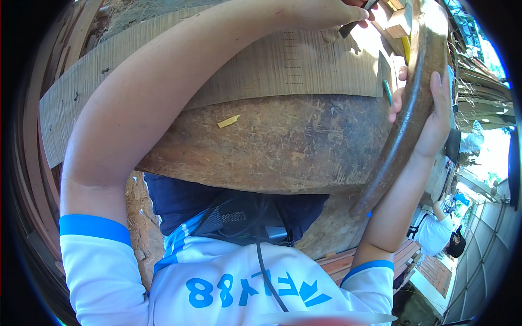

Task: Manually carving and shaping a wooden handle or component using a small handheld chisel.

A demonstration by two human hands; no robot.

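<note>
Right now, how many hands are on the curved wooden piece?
1: the right hand grips the curved piece. The left hand holds a dark tool over the plank.

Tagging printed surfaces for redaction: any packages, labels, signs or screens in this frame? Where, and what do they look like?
No packages, signs or screens.
Shirt print: bottom centre, on the wearer's white shirt with blue trim; large blue characters, seen upside down.
Ruled markings: upper centre, on the pale wooden board; columns of short dark lines.

A plank [217, 76] lies on the log [283, 146], curved piece [405, 119] at its right
</note>
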